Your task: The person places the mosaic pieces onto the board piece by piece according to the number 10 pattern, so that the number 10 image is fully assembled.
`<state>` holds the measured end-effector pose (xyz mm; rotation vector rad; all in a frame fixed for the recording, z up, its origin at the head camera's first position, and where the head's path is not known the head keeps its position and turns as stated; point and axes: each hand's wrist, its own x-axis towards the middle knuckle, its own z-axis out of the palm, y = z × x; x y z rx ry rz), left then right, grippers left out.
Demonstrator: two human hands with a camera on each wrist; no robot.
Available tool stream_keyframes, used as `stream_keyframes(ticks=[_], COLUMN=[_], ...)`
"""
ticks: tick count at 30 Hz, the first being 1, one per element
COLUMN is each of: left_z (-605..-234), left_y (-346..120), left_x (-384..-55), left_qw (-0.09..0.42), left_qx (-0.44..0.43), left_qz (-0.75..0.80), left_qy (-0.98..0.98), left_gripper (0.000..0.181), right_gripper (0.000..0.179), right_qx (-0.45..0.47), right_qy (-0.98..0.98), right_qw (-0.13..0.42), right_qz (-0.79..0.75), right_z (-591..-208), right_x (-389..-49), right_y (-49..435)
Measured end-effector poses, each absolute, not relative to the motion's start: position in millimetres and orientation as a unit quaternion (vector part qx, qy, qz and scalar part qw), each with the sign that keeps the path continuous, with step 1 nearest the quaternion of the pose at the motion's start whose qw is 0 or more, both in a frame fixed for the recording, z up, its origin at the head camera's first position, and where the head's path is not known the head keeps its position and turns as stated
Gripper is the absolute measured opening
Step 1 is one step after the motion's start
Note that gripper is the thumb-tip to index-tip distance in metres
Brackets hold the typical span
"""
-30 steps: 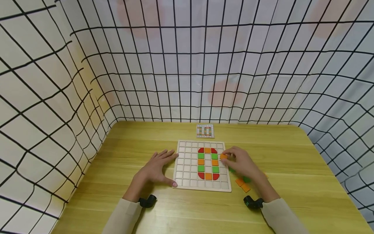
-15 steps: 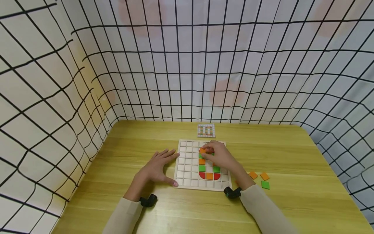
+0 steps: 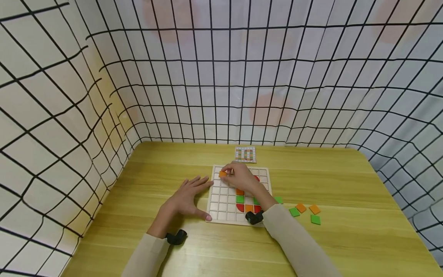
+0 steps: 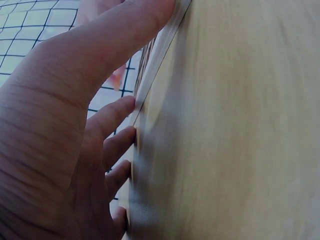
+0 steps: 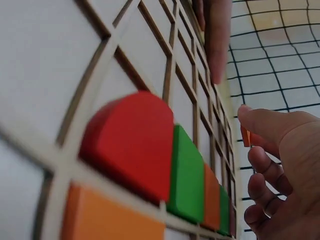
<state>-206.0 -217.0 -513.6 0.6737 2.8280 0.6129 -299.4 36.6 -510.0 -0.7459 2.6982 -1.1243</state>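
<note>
A pale wooden grid board (image 3: 219,207) lies on the table. My right hand (image 3: 242,179) pinches an orange square tile (image 3: 222,174) between thumb and fingers over the board's far-left cells; the right wrist view shows this orange tile (image 5: 245,136) apart from the grid. Red, green and orange tiles form a ring on the board's right half, partly hidden by my right arm. A red rounded tile (image 5: 132,145) and a green tile (image 5: 185,175) sit in cells there. My left hand (image 3: 187,198) lies spread beside the board, thumb and fingertips touching its left edge.
Several loose tiles lie right of the board, among them a green tile (image 3: 315,219) and an orange tile (image 3: 314,209). Behind the board lies a small printed pattern card (image 3: 245,154). Black-lined white sheeting (image 3: 214,77) encloses the table (image 3: 159,161) at the back and sides.
My right hand has carried the orange tile leftward, from the board's right edge across the ring to the far-left cells. My left hand has stayed at the board's left edge.
</note>
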Motion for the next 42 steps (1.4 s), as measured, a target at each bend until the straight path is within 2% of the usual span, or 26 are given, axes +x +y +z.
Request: stream_keyframes(ticks=[9,22,42], left_z=[-512,-515,-512], left_y=[-213,-212,-216], left_x=[-208,-212,-208], left_qw=[0.089,0.098,0.091], left_qx=[0.232,0.228,0.222], left_qz=[0.207,0.187,0.202], left_qy=[0.946,0.951,0.95], left_gripper=[0.121,0.125,0.123], right_gripper=[0.027,0.03,0.027], right_qx=[-0.224,-0.225,-0.182], right_qy=[0.898,0.889,0.909], right_qw=[0.076,0.067,0.012], right_qz=[-0.37,-0.392,-0.376], right_z=[-520,-520,-505], right_x=[-302,-302,-271], right_y=[24,31,138])
